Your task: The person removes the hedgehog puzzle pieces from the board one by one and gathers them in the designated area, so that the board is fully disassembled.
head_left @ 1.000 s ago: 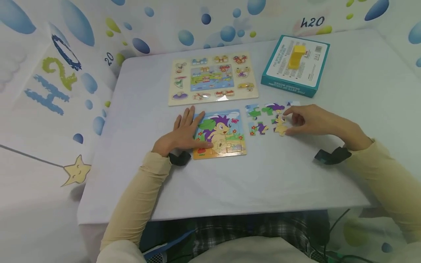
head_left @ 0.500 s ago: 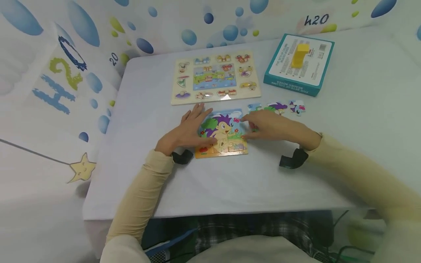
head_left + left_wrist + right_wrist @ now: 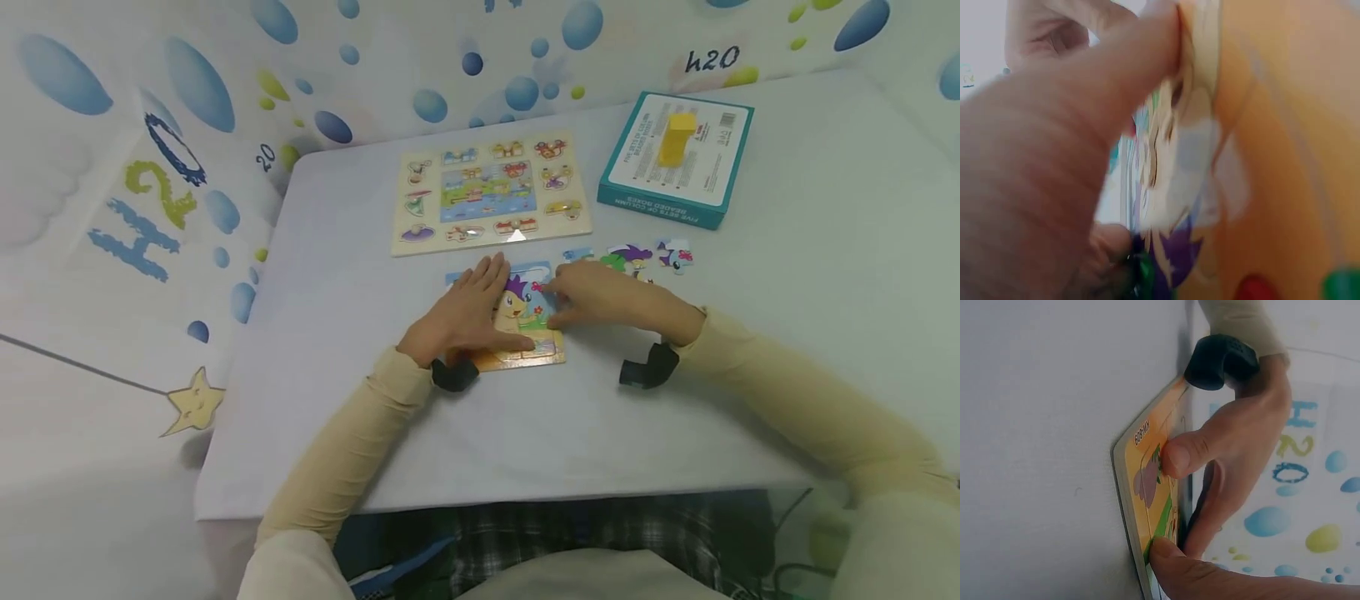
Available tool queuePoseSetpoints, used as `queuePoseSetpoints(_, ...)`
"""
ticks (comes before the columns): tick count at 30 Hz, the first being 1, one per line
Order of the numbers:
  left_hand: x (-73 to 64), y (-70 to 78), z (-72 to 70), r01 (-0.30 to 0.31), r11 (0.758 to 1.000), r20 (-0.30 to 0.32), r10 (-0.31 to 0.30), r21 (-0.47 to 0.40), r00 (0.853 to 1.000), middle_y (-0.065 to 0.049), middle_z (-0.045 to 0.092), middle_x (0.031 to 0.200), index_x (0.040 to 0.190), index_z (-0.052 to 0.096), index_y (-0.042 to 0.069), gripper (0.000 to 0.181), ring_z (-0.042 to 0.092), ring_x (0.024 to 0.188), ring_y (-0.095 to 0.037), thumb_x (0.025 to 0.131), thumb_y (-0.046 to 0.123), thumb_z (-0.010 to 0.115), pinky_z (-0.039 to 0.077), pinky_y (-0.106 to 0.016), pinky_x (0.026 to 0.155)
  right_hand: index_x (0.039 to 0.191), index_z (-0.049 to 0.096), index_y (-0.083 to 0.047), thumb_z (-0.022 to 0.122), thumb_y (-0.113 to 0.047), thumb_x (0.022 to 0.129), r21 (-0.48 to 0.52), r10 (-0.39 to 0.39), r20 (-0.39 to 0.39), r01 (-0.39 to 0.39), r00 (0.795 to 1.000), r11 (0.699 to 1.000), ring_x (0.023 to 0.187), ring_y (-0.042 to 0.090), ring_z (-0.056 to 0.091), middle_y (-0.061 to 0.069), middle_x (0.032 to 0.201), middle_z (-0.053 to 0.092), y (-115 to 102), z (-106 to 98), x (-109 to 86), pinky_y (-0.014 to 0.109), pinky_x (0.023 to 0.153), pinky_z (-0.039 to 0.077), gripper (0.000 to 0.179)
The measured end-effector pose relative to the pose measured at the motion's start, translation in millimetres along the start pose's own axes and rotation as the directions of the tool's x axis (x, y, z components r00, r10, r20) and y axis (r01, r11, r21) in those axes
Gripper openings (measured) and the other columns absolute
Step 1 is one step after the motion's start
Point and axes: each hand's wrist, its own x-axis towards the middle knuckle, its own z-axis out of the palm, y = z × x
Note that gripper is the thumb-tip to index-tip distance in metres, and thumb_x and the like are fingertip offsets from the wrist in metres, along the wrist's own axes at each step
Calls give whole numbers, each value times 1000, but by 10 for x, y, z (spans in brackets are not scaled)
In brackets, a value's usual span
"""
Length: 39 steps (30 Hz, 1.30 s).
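The hedgehog jigsaw puzzle (image 3: 536, 304) lies on the white table in front of the person. Across its left part rests the left hand (image 3: 468, 308), fingers spread and thumb reaching over the lower pictures. In the left wrist view that thumb (image 3: 1054, 131) fills much of the frame. The right hand (image 3: 600, 292) touches the puzzle's right edge with thumb and forefinger apart. Its thumb tip (image 3: 1165, 549) sits on the edge in the right wrist view. Loose jigsaw pieces lie just beyond the right hand: a blue one (image 3: 577, 253), a purple-and-green one (image 3: 628, 255) and a blue-and-pink one (image 3: 676, 256).
Behind the puzzle lies a wooden peg puzzle board (image 3: 491, 193). At the back right a teal-and-white box (image 3: 705, 179) carries a yellow block (image 3: 678, 140). A wall with printed bubbles (image 3: 431, 106) stands beyond the table (image 3: 517, 450).
The right hand has come left from the loose pieces to the puzzle's right edge. More recently the left hand has shifted right, covering more of the puzzle.
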Motion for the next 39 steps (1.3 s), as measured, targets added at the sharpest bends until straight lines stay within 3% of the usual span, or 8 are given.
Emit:
queuePoseSetpoints(3,-3,-11,35,8,999,-5,-8,-37,1000,-6,-19,162,156,-9,10,121,-19,149,-25,79,72,61,-9,-44,121,119,68,-1,76,-27,86,19,-23,-15,23,1000,1000,82,23,54,10,93,65,12,22,-5,36,75,51,43)
queuePoseSetpoints(7,-17,-14,49,64,997,17,-63,-42,998,-4,-27,160,156,-13,17,121,-26,147,-27,77,76,59,-15,-49,119,121,65,0,77,-26,85,74,-32,-26,34,999,997,84,23,54,9,95,64,30,29,2,36,77,51,46)
queuePoseSetpoints(15,-10,-1,34,87,996,19,-87,-16,996,-2,-27,160,155,-13,20,121,-24,147,-26,77,78,57,-15,-50,119,123,59,-1,78,-27,84,128,15,-39,-10,999,992,93,23,53,11,111,58,24,-2,-20,38,84,50,50)
queuePoseSetpoints(24,27,4,7,86,996,19,-85,-16,996,0,-27,160,156,-13,20,120,-25,148,-25,76,79,56,-15,-50,118,123,62,3,79,-21,83,105,27,-71,-19,997,994,95,25,57,14,108,64,-38,-19,-22,41,90,50,50)
queuePoseSetpoints(39,2,-28,57,92,996,27,-92,-12,995,-1,-28,160,155,-15,20,119,-24,147,-26,78,78,55,-15,-51,118,124,64,-1,76,-32,84,43,-9,-64,12,998,999,101,25,58,12,113,63,-17,-7,-12,41,92,51,51)
